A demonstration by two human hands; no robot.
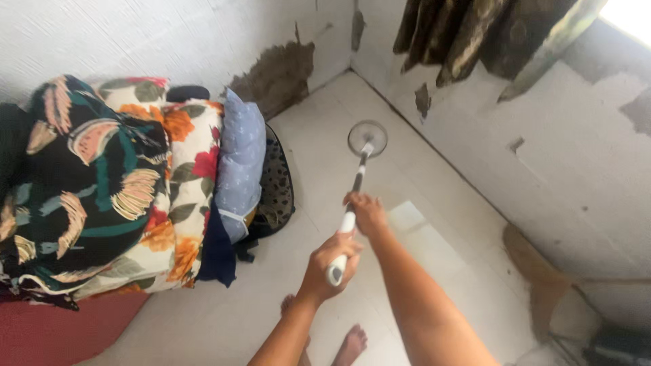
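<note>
A mop with a round flat head (367,137) rests on the pale tiled floor (319,135) near the room's far corner. Its white and dark handle (358,177) runs back toward me. My left hand (330,259) is closed around the handle's near white end. Further up the handle, my right hand (367,213) grips it, arm stretched forward. My bare feet (352,342) show below the hands.
A stack of folded floral bedding and a blue pillow (241,159) lies at the left, with a dark bag (274,190) beside it. White walls with peeled patches (278,74) meet at the corner. A dark patterned curtain (468,37) hangs at the upper right.
</note>
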